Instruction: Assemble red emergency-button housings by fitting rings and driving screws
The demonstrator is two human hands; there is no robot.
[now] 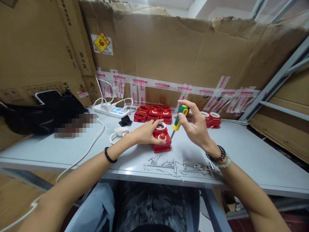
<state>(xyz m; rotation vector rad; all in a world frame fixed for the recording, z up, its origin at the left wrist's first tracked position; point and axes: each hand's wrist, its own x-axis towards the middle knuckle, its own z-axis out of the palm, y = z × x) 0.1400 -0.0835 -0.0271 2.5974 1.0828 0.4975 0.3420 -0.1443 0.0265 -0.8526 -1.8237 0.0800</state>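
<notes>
Steadily, a seated worker's left hand (146,132) grips a red unit (162,147), its thumb beside the domed button and its fingers at the white ring on the twelve o'clock side, while the right hand (197,129) grasps a green-and-yellow screwdriver (181,115), tilted, its tip at the unit's three o'clock edge; whether it sits in a screw cannot be told. The red unit lies on a pale grey table (243,145) near the front edge. Around it, taken as the dial's centre, loose screws (154,159) are scattered at six o'clock and metal rods tangled with string (200,167) at four. Three more red units (154,112) stand close together at twelve o'clock, with further red units (212,122) at two. A white ring-shaped item (120,131) rests at nine, a crumpled black object (125,120) and a white power strip (113,111) at ten. Cardboard (169,48) walls the far side.
</notes>
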